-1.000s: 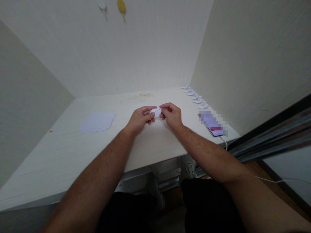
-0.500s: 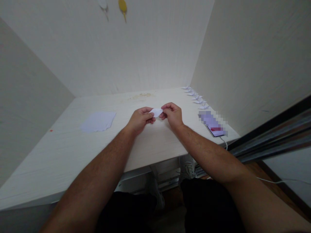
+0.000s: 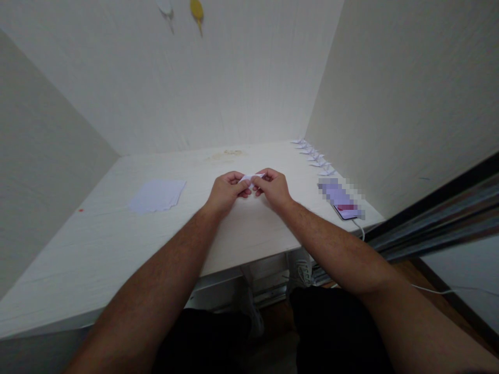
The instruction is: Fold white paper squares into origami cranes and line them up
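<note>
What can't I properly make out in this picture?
All in the head view:
Folded paper: partly covered by the fingers.
Phone: screen pixelated, unreadable.
Paper stack: overlapping sheets hide their number.
Paper figures: too small to show folds.
White cable: cut off by the right edge.

White paper (image 3: 248,177) (small, folded)

text: none legible | phone screen (image 3: 340,197): pixelated (so nothing readable there)
</note>
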Motion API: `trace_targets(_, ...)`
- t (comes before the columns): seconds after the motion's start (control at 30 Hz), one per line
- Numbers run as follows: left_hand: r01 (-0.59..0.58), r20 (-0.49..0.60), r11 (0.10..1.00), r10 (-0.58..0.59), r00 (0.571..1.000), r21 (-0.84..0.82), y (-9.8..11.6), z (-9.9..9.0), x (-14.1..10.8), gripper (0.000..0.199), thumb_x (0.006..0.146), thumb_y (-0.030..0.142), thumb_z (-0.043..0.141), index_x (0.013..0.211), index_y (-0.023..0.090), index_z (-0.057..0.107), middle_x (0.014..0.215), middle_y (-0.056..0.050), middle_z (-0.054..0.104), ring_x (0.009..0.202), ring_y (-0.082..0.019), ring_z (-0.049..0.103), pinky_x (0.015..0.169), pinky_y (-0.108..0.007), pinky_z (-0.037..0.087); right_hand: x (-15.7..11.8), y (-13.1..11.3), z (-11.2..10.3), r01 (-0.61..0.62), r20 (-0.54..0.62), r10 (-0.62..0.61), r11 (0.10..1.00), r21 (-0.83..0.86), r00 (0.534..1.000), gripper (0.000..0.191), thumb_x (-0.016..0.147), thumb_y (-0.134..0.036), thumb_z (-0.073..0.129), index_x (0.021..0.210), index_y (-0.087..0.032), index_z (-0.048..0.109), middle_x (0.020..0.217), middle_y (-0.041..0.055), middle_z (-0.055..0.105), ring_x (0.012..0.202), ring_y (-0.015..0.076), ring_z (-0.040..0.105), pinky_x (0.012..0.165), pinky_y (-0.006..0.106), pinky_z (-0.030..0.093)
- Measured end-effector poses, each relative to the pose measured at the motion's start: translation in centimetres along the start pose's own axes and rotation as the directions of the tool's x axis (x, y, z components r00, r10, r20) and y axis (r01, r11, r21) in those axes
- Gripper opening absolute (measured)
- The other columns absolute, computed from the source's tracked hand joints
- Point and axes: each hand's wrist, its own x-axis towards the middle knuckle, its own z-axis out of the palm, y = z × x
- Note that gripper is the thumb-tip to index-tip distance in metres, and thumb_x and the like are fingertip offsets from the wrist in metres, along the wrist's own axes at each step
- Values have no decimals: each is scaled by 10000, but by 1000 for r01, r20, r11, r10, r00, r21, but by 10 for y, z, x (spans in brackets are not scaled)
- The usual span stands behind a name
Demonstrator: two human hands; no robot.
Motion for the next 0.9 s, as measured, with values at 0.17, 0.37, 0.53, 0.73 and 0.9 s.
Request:
trace_targets(0.17, 34, -7, 999, -34, 999, -27, 1, 0, 0, 315, 613, 292, 854, 753, 148, 612, 610, -16, 670, 524, -117, 632, 518, -224, 510, 2, 4, -2, -36, 23, 34, 996, 78, 999, 273, 634, -368, 813, 744, -191, 637, 560, -42, 642, 471, 96, 579, 428, 206, 481)
trace_targets(0.37, 66, -29, 996, -68, 997, -54, 7, 3, -3, 291, 619, 259, 826, 750, 153, 588, 597, 10, 633, 496, -104, 605, 509, -221, 500, 2, 3, -3, -41, 23, 39, 992, 122, 999, 277, 649, -375, 824, 751, -179, 657, 587, -27, 659, 518, 102, 619, 446, 195, 497)
trace_targets(0.53, 52, -53, 998, -54, 997, -43, 6, 1, -1, 249, 621, 240, 796, 733, 159, 589, 561, 16, 609, 462, -99, 567, 464, -211, 454, 1, 0, -1, -38, -7, 39, 994, 105, 999, 190, 695, -313, 780, 760, -167, 677, 587, -5, 682, 538, 122, 662, 451, 193, 512)
trace_targets(0.73, -29, -34, 999, 30, 999, 29, 1, 0, 1, 243, 674, 312, 799, 725, 161, 615, 503, 24, 574, 419, -78, 482, 434, -202, 376, 2, 0, 1, -9, -61, 11, 999, 31, 998, 127, 709, -280, 734, 714, -170, 670, 556, -7, 681, 476, 109, 633, 438, 196, 510)
trace_targets(0.9, -40, -21, 999, 41, 999, 24, 3, 0, 0, 253, 656, 321, 808, 708, 162, 618, 476, 32, 553, 402, -78, 456, 419, -205, 345, 1, -1, 1, 16, -48, -13, 998, 54, 999, 117, 693, -278, 703, 728, -167, 696, 553, -7, 683, 456, 115, 624, 427, 213, 518)
